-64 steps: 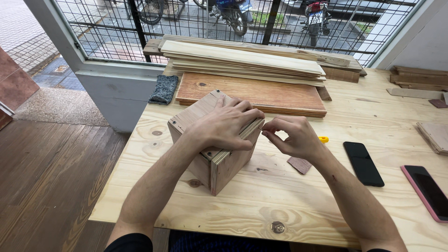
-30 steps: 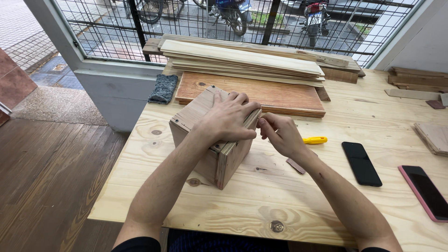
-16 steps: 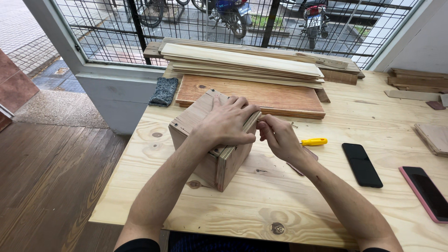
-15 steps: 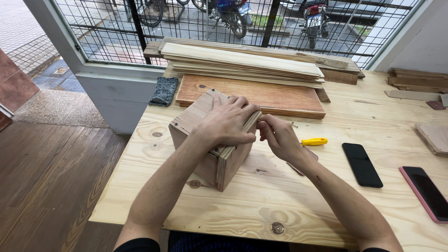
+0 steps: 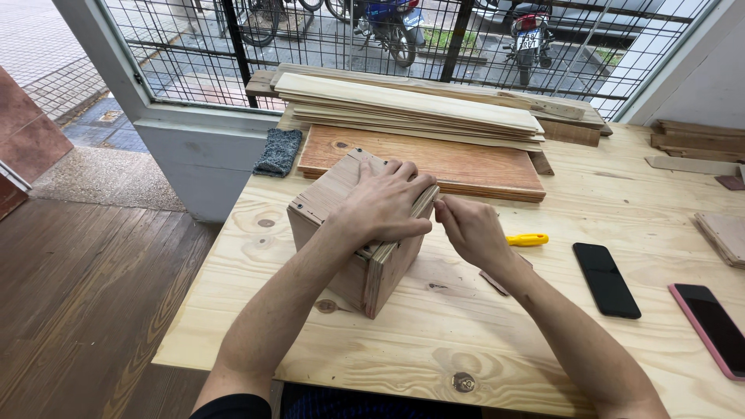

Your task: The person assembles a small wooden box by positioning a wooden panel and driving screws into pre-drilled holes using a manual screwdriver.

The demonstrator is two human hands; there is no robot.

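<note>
A wooden box (image 5: 334,194) of plywood panels stands on the pale wooden table (image 5: 434,334). My left hand (image 5: 384,203) lies flat on the box's top, pressing a loose panel down near its right edge. My right hand (image 5: 471,230) sits just to the right of that edge, fingers pinched together against the top corner of the box. What the fingers pinch is too small to tell. A yellow-handled tool (image 5: 528,240) lies on the table just beyond my right hand. A small brown wood piece (image 5: 492,282) peeks out under my right wrist.
A reddish board (image 5: 466,159) and a stack of pale planks (image 5: 411,109) lie behind the box. A grey cloth (image 5: 278,151) rests at the table's back left. A black phone (image 5: 606,279) and a pink-edged phone (image 5: 715,328) lie to the right, with wood offcuts (image 5: 725,233) beyond.
My right hand has moved from the small wood piece on the table up to the box's top right edge. The left hand stays on the box top. The yellow tool became visible.
</note>
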